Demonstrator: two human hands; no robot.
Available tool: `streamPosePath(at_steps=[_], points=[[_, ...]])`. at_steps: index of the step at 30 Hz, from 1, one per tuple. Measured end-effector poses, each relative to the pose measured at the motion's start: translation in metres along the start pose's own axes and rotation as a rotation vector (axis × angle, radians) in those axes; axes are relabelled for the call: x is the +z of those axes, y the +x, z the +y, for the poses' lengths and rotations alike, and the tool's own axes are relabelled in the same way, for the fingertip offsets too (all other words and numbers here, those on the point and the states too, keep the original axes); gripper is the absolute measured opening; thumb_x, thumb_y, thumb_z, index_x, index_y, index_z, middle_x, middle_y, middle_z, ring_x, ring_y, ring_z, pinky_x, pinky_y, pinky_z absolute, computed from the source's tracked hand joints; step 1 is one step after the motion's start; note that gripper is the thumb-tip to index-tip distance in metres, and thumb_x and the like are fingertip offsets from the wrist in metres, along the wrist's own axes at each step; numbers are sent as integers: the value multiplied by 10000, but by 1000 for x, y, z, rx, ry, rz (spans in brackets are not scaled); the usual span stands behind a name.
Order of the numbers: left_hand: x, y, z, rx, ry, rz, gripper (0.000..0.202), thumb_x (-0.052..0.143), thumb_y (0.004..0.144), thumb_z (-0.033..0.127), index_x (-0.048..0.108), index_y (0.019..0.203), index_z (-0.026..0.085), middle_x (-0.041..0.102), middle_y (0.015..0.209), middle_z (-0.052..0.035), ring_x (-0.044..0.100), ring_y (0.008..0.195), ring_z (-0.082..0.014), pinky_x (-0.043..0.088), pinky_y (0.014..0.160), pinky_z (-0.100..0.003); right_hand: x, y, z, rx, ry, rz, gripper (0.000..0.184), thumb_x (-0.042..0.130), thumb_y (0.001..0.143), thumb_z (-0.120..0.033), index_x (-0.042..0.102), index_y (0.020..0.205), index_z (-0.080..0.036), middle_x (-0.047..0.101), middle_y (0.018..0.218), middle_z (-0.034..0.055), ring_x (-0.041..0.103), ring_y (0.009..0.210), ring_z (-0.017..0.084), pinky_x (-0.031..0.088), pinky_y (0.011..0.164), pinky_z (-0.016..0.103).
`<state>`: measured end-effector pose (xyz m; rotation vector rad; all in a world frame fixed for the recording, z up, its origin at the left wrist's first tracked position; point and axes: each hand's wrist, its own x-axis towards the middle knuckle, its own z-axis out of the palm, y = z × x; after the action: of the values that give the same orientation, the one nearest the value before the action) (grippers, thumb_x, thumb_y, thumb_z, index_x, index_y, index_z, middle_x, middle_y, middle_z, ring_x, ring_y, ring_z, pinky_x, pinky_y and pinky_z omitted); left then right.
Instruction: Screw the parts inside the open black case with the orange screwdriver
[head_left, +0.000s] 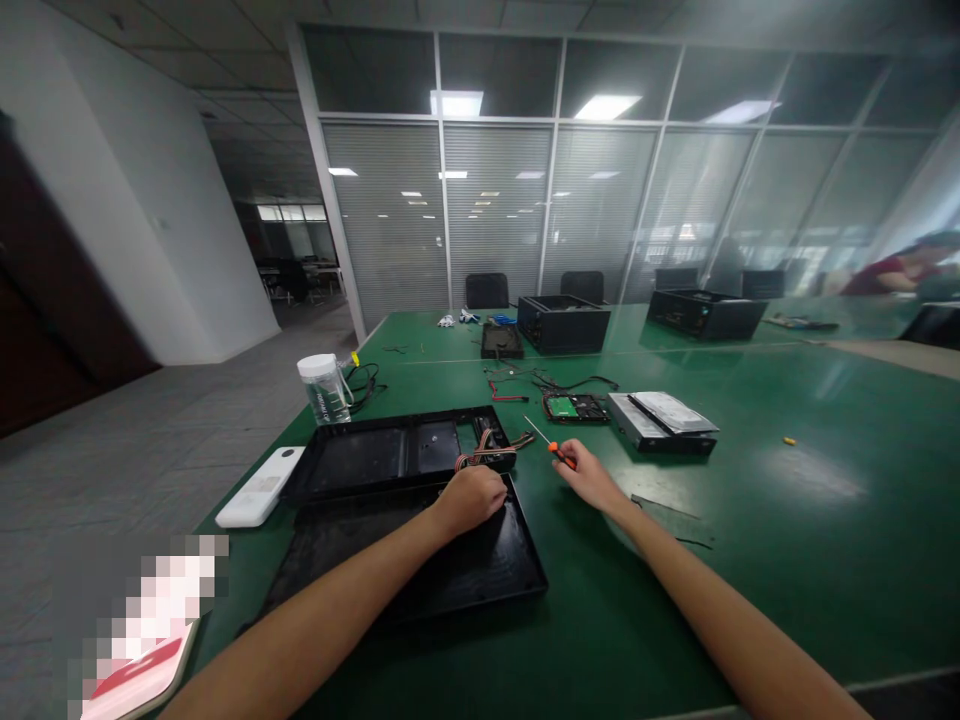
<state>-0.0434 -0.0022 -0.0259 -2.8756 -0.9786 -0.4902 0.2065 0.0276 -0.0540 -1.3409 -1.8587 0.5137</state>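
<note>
My left hand (474,497) is curled closed on the far edge of a flat black panel (390,565), right by a bundle of coloured wires (487,452); what it pinches is hidden. A second black tray-like case part (375,455) lies just beyond it. My right hand (589,478) is closed round an orange-handled screwdriver (551,447), whose thin shaft points away to the upper left above the green table (750,520).
A white remote-like device (260,487) and a clear lidded jar (325,388) sit at the table's left edge. Farther off lie a green circuit board (574,407), a drive unit (660,422), loose cables and two black computer cases (562,322). Another person sits at far right.
</note>
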Motion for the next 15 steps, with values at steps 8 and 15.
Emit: streamPosePath(at_steps=[8,15], points=[[13,-4,-5,29,-88,79,194,448,859,178,628,789,150,625,927,-67,545,871,-170,405,820,-300,-5,4,4,33,2,153,277,517,732,-387,425,906,-193,496,768,-6,474,663,146,401,627,286],[19,-4,-12,22,-251,126,113,488,828,164,599,808,173,636,911,-33,544,893,-158,396,849,-301,-40,8,-3,55,310,60,305,466,785,-465,504,895,-184,473,623,-32,412,504,111,321,464,235]])
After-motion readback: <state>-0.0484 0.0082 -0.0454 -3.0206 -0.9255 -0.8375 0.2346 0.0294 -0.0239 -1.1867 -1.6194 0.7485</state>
